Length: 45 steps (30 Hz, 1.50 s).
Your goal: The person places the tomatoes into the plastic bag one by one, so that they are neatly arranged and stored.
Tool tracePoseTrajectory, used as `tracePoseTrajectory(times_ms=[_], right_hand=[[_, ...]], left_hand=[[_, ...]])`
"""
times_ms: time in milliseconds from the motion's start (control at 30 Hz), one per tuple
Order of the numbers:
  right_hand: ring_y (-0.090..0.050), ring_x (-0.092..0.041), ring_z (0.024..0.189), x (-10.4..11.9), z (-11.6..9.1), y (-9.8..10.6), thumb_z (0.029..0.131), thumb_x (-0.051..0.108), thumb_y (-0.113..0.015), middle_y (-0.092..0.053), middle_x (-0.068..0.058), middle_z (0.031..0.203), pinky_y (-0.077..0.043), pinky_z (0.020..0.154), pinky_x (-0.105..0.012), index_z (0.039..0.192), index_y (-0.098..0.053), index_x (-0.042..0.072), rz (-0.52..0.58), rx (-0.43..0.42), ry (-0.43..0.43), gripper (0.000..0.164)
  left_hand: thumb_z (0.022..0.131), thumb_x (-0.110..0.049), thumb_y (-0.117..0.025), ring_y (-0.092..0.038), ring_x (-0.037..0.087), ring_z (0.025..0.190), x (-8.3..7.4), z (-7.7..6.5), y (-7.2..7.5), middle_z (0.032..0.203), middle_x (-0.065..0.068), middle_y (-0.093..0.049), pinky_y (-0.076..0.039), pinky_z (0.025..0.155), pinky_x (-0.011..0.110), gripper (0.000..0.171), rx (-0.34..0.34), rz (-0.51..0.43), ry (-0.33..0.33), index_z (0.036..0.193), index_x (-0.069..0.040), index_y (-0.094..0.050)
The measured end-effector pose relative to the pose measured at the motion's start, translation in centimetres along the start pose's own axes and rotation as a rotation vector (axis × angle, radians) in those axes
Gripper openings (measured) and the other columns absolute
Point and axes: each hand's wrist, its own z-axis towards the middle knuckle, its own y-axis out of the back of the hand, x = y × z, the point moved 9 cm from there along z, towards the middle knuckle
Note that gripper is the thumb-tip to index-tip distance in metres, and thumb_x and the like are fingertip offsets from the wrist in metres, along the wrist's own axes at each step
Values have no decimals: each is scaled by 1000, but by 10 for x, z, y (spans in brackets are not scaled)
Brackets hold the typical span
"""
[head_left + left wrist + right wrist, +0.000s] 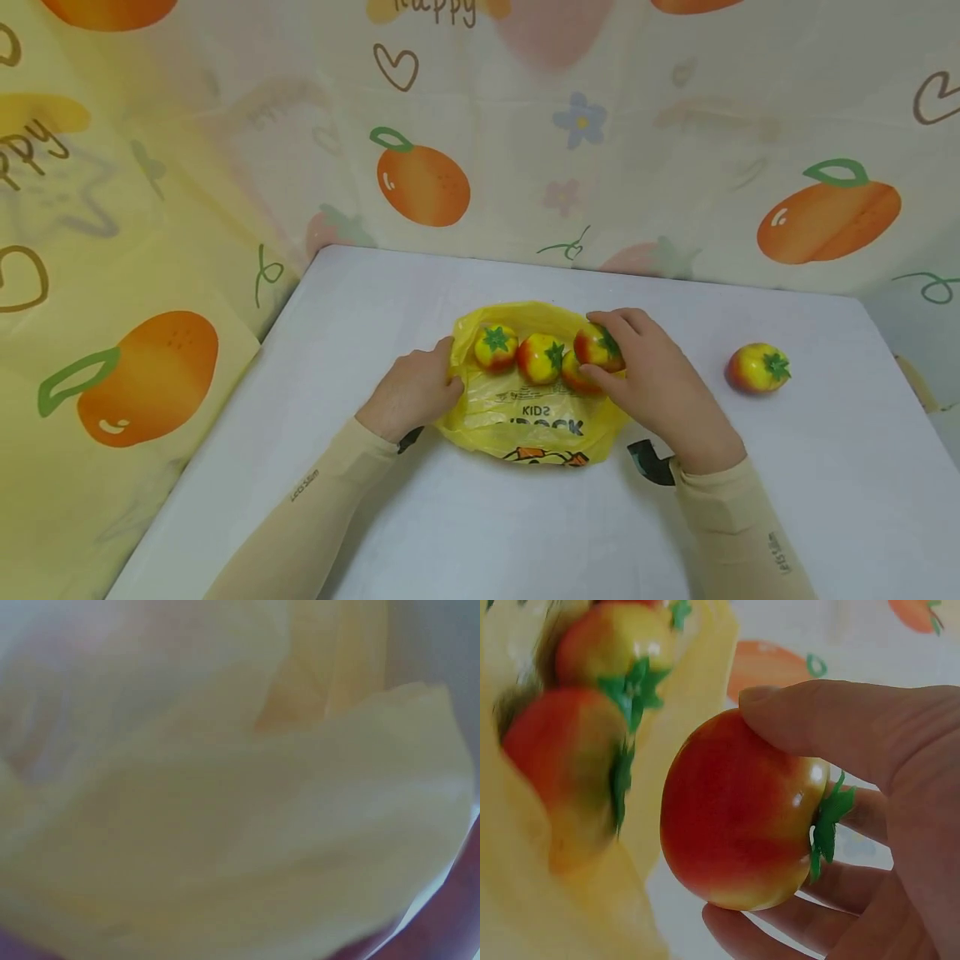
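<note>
A yellow plastic bag point(510, 417) lies on the table with its mouth spread wide. Inside it sit three red-and-yellow tomatoes with green star-shaped leaves, one tomato point(496, 347) at the left and another tomato point(541, 359) in the middle. My left hand point(420, 383) grips the bag's left rim; in the left wrist view the yellow plastic point(225, 847) fills most of the picture, blurred. Between thumb and fingers, my right hand point(660, 383) holds a tomato point(735, 817) over the bag's right side, partly covering the third tomato in the head view.
One more tomato point(757, 368) lies on the white table point(825, 467), to the right of my right hand. Behind the table hangs a cloth point(510, 208) printed with oranges and hearts; yellow printed cloth point(150, 250) covers the left side.
</note>
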Motion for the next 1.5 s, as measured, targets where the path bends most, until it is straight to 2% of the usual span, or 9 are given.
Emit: tracePoseTrajectory(times_ms=[167, 367, 600, 867, 1033, 1300, 1500], right_hand=[[-57, -35, 135, 24, 3, -11, 96, 32, -83, -53, -13, 149, -49, 117, -59, 155, -53, 13, -16, 4, 72, 69], [-60, -29, 132, 60, 9, -23, 95, 36, -84, -57, -8, 145, -51, 116, -51, 153, -56, 15, -21, -2, 157, 68], [-62, -24, 124, 92, 10, -46, 96, 38, -83, -57, -5, 142, -56, 110, -44, 152, -58, 17, -45, 21, 238, 64], [-63, -22, 119, 103, 11, -70, 96, 34, -83, -59, -5, 139, -59, 106, -41, 153, -59, 16, -83, 52, 301, 64], [-63, -23, 121, 107, 11, -78, 96, 33, -83, -61, -5, 137, -59, 104, -41, 152, -60, 16, -95, 52, 337, 62], [-63, -23, 124, 108, 12, -92, 98, 37, -81, -62, -6, 138, -58, 107, -42, 151, -61, 17, -129, 96, 324, 60], [-63, -21, 118, 107, 13, -100, 98, 37, -81, -62, -6, 137, -58, 108, -41, 153, -60, 17, -136, 134, 318, 62]], left_hand=[[101, -19, -59, -60, 25, 64, -5, 0, 1, 90, 14, -70, -45, 57, 31, 53, -7, 11, -21, 148, 5, -50], [101, -19, -59, -62, 24, 65, 1, 1, 0, 93, 14, -71, -47, 58, 31, 57, 1, 24, -3, 152, 4, -48], [101, -19, -61, -62, 24, 66, 2, -1, 1, 95, 15, -73, -49, 60, 32, 52, -7, 27, -12, 147, 4, -51], [103, -20, -61, -64, 25, 65, 3, 1, 1, 99, 19, -74, -54, 61, 34, 55, -4, 45, 2, 150, 5, -49], [102, -20, -62, -62, 25, 63, 4, 2, 1, 89, 14, -70, -50, 57, 32, 45, -12, 51, -1, 141, 2, -54], [101, -19, -61, -63, 26, 64, 2, 1, 3, 90, 15, -71, -51, 58, 34, 42, -21, 57, -9, 137, 2, -55], [102, -19, -61, -63, 25, 64, 2, 1, 2, 93, 16, -72, -51, 58, 33, 47, -14, 58, -8, 143, 3, -53]])
